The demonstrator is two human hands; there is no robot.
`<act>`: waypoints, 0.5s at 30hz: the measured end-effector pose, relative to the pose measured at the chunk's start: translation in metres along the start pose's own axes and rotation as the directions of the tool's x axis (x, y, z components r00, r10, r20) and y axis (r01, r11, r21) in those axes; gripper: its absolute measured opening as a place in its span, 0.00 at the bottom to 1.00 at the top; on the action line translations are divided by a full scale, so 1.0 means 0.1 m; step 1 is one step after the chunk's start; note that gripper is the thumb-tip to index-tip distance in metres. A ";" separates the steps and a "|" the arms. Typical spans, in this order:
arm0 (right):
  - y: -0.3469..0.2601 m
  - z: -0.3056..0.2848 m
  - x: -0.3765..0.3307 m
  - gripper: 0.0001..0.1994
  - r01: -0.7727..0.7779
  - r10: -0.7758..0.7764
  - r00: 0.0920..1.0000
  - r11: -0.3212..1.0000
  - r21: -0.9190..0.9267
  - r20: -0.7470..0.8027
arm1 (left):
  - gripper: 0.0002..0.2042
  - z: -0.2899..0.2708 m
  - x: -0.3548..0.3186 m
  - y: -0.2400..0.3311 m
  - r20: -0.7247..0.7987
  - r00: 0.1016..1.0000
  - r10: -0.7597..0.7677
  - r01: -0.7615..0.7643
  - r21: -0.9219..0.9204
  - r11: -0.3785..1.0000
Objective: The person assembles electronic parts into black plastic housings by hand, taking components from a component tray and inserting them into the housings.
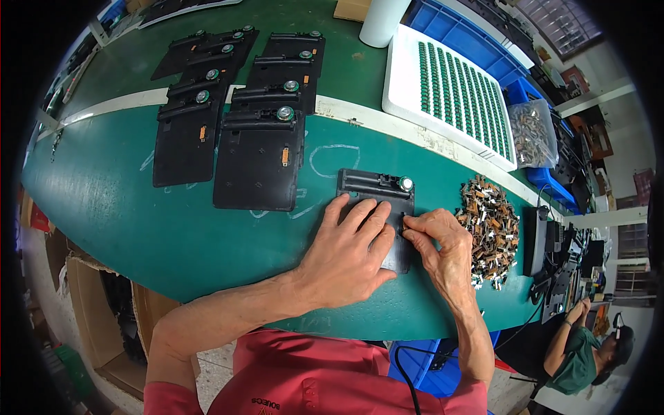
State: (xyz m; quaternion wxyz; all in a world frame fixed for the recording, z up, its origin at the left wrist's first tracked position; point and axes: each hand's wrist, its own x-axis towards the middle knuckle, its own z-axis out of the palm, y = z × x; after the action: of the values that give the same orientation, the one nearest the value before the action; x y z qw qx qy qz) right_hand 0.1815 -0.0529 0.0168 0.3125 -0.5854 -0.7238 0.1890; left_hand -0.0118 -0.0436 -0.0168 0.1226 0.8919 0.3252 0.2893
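A flat black plastic panel [396, 258] lies on the green table in front of me, its ribbed bar along the far edge. Near that bar's right end sits a round silver part with a green rim [406, 183]. My left hand [344, 257] rests flat across the panel, fingers spread, covering much of it. At the panel's right side, my right hand [443, 238] pinches with thumb and forefinger against the surface; whatever is between the fingertips is hidden. Just right of that hand is a heap of small brown, black and white parts [491, 232].
Overlapping rows of similar black panels [254, 176] lie at the left, several bearing small orange pieces. A white foam tray [403, 86] holds rows of green-rimmed parts, beside a blue crate [460, 31] and a clear bag of parts [531, 131]. Another person [577, 360] sits far right.
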 end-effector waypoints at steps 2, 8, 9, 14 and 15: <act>0.00 0.00 -0.02 0.08 0.027 -0.027 1.000 0.999 -0.036 0.017 | 0.31 -0.01 0.00 0.00 -0.002 1.000 0.001 -0.001 0.005 1.000; -0.01 0.02 -0.05 0.10 -0.153 0.153 0.988 0.983 0.105 0.008 | 0.30 0.00 0.01 -0.01 0.009 1.000 -0.001 0.001 -0.011 1.000; -0.03 0.02 -0.05 0.10 -0.174 0.175 0.985 0.978 0.116 0.006 | 0.30 0.00 0.01 -0.01 0.008 1.000 -0.004 0.004 -0.006 1.000; 0.02 0.04 -0.07 0.10 -0.097 0.097 0.995 0.991 0.088 0.007 | 0.31 0.00 0.00 0.00 0.010 1.000 -0.002 0.002 -0.003 1.000; 0.04 0.04 -0.07 0.09 -0.075 0.076 0.997 0.994 0.077 -0.005 | 0.30 0.00 0.01 0.00 0.008 1.000 0.000 0.000 -0.006 1.000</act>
State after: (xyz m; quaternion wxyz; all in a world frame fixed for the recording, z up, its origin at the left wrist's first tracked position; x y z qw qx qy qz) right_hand 0.1822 -0.0587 0.0099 0.3301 -0.6008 -0.6921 0.2259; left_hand -0.0108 -0.0432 -0.0167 0.1265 0.8928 0.3237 0.2867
